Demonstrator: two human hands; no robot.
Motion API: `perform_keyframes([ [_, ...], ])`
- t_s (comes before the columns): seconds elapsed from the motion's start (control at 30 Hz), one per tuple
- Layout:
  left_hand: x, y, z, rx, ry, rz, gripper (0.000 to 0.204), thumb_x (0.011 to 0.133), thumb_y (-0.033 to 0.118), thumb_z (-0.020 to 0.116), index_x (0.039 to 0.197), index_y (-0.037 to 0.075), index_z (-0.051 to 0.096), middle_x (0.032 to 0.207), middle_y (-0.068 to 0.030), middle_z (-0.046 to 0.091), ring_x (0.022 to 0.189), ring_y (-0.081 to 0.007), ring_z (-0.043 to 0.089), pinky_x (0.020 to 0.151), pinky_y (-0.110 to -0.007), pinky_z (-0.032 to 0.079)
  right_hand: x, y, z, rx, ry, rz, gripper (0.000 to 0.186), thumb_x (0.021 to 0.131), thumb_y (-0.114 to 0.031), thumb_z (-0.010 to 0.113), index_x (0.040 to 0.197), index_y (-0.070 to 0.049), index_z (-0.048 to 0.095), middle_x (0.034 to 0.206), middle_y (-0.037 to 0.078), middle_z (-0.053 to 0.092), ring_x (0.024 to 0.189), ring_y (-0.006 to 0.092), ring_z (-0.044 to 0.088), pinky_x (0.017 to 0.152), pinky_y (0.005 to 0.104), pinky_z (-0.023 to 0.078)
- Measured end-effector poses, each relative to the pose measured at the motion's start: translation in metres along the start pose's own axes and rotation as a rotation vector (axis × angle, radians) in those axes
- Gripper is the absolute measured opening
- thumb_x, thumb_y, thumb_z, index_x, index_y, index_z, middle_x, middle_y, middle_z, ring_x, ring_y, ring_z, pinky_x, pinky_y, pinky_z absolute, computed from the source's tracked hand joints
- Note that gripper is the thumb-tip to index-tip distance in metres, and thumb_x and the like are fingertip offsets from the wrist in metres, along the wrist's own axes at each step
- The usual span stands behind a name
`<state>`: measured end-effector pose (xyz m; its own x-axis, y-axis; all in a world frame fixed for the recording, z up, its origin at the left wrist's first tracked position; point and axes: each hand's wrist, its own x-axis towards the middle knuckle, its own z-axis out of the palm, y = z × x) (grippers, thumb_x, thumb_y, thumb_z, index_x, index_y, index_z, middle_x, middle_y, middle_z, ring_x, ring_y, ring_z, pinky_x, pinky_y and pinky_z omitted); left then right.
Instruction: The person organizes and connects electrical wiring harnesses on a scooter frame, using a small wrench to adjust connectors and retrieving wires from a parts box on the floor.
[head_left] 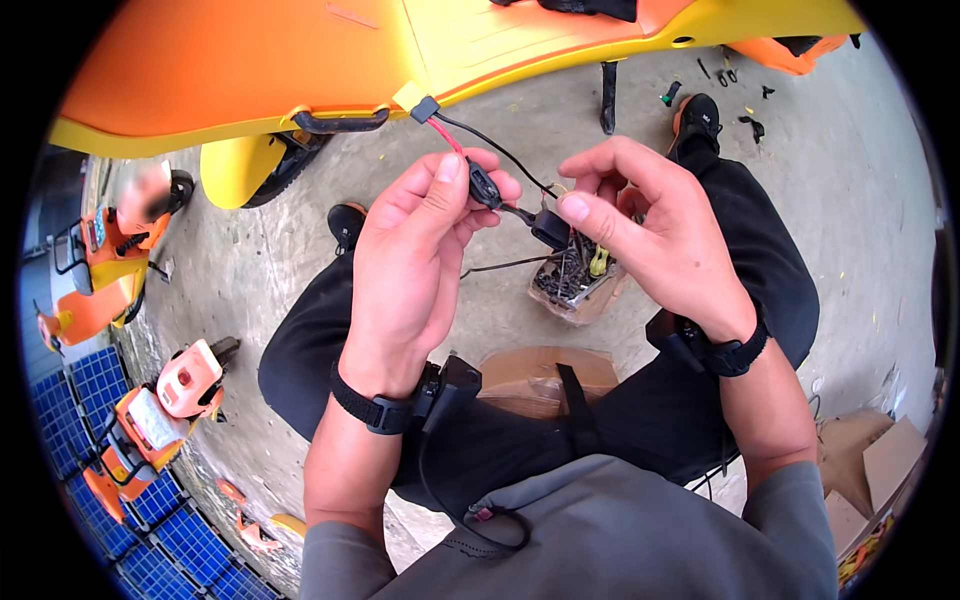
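While the left hand (415,215) pinches the black oval plastic wire housing (484,187) between thumb and fingers, we find the right hand (665,230) just to its right with fingers curled. Its thumb and index fingertips stand apart beside the wires; we cannot tell whether its other fingers grip anything.

We locate the housing between the 2 hands, on the near side of the large orange-and-yellow plastic body (330,65). A short lead joins it to the black rectangular plastic block (550,229), which hangs near the right thumb. At the far left of the wiring, we identify the dark grey connector with a yellow end (425,109). From it, 1 red insulated wire (445,135) runs toward the left hand and 1 black insulated wire (495,145) runs toward the right.

Beyond the knees, we note the open cardboard box of small dark parts (580,311), which also holds a yellow-green-handled tool (599,262). Nearer, we see a brown cardboard box (520,385) between the legs. At far left, we count 2 orange-and-yellow vehicles (160,430) on the grey floor (260,270).
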<state>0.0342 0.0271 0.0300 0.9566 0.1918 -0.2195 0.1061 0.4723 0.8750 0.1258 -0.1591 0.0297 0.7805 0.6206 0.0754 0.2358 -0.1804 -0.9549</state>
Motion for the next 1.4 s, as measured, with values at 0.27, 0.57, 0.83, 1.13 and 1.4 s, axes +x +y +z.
perform_keyframes([
  [0.27, -0.001, -0.001, 0.000, 0.019, 0.040, -0.005, 0.031, 0.102, 0.027, 0.045, 0.114, 0.002, 0.059, 0.103, -0.0109, 0.067, 0.096, -0.0172, 0.063, 0.086, -0.031, 0.048, -0.003, -0.001, 0.001, 0.014, 0.039, 0.066, 0.019, 0.087, -0.018, 0.069, 0.086, 0.000, 0.063, 0.072, 0.005, 0.055, 0.058, 0.0097, 0.048, 0.054, 0.0250, 0.041],
  [0.57, -0.001, -0.003, -0.002, 0.014, 0.099, 0.007, 0.027, 0.101, 0.028, 0.047, 0.107, 0.005, 0.060, 0.104, -0.0102, 0.066, 0.090, -0.0185, 0.066, 0.078, -0.030, 0.053, -0.003, -0.003, 0.006, -0.075, -0.057, -0.229, 0.027, 0.076, -0.018, 0.076, 0.094, -0.002, 0.063, 0.080, 0.006, 0.058, 0.075, 0.0203, 0.055, 0.062, 0.0309, 0.046],
  [0.83, -0.003, -0.003, 0.002, 0.048, 0.114, -0.005, 0.025, 0.100, 0.027, 0.050, 0.105, 0.005, 0.061, 0.100, -0.0090, 0.067, 0.084, -0.0170, 0.068, 0.072, -0.028, 0.055, -0.003, -0.001, 0.006, -0.177, -0.101, -0.160, 0.022, 0.075, -0.011, 0.074, 0.092, -0.001, 0.063, 0.079, 0.010, 0.060, 0.074, 0.0240, 0.056, 0.065, 0.0347, 0.047],
  [1.13, -0.003, -0.003, 0.003, 0.057, 0.086, 0.011, 0.026, 0.100, 0.027, 0.049, 0.102, 0.005, 0.062, 0.096, -0.0078, 0.067, 0.082, -0.0160, 0.067, 0.074, -0.030, 0.054, -0.004, -0.003, 0.002, -0.011, -0.216, 0.049, 0.017, 0.082, -0.011, 0.073, 0.092, 0.000, 0.064, 0.079, 0.000, 0.057, 0.071, 0.0082, 0.051, 0.063, 0.0235, 0.042],
  [1.4, -0.004, 0.001, 0.009, 0.070, 0.108, -0.003, 0.028, 0.098, 0.032, 0.054, 0.088, 0.006, 0.062, 0.083, -0.0050, 0.067, 0.076, -0.0125, 0.063, 0.069, -0.026, 0.047, -0.005, 0.001, 0.001, 0.291, -0.322, 0.131, 0.017, 0.089, -0.012, 0.067, 0.101, -0.001, 0.064, 0.075, -0.003, 0.059, 0.067, 0.0034, 0.047, 0.057, 0.0216, 0.040],
])
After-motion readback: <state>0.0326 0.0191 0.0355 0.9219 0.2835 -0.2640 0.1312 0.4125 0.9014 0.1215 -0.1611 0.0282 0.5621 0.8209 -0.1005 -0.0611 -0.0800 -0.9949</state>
